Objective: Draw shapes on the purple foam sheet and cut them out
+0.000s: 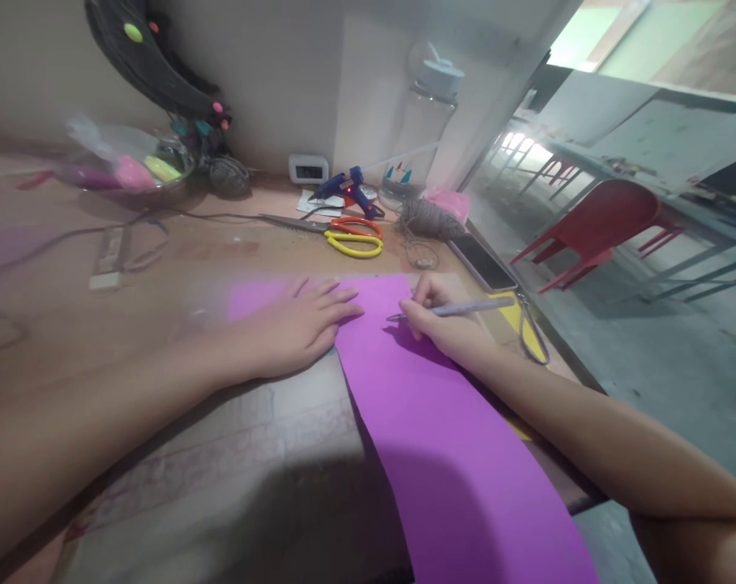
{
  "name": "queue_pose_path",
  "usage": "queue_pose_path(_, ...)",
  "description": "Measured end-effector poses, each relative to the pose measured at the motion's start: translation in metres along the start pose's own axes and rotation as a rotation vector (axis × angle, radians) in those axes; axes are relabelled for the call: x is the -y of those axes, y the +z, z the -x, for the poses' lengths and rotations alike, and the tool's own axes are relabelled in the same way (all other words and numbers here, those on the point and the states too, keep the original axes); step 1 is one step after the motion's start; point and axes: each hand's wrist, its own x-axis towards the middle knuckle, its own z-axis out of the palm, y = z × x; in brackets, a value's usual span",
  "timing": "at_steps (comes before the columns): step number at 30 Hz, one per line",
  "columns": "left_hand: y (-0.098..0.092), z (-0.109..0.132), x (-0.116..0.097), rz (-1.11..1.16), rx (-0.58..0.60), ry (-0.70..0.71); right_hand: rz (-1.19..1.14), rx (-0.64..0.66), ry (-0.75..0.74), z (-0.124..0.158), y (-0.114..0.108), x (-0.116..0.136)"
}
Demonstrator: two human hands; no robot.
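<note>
A long purple paper sheet (447, 430) lies on the table and curves down over its near edge. My left hand (307, 324) rests flat on the sheet's far left part, fingers spread. Held between the fingers of my right hand (434, 312) is a pen (471, 307), tilted low, with its tip at or just above the purple paper; whether it touches I cannot tell. Beneath the sheet lies a greyish board (271, 454) with faint reddish print.
Scissors (344, 235), a blue glue gun (349, 191), a small digital clock (308, 169) and a clear bottle (420, 138) stand beyond the paper. Grey yarn (432, 219) and a phone (483, 261) are at the right edge. A bowl (143, 191) sits far left; a red chair (605, 223) stands off right.
</note>
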Motion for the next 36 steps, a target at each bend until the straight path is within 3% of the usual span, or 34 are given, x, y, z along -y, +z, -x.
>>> queue_pose_path(3,0.0000,0.0002,0.0006,-0.004,-0.008,0.001,-0.028,-0.049,-0.018,-0.0014,-0.0026,0.0015)
queue_pose_path(8,-0.0001,0.0000,0.0011,-0.010,-0.007,0.004,0.019,0.164,-0.007,0.0010,0.0004,-0.0042)
queue_pose_path(17,-0.0010,-0.0009,0.0003,0.003,-0.010,0.001,0.019,0.243,0.022,0.0018,0.0016,-0.0062)
queue_pose_path(36,0.0006,-0.0005,0.0013,-0.021,-0.033,0.016,0.084,0.201,0.010,0.0008,0.0014,-0.0021)
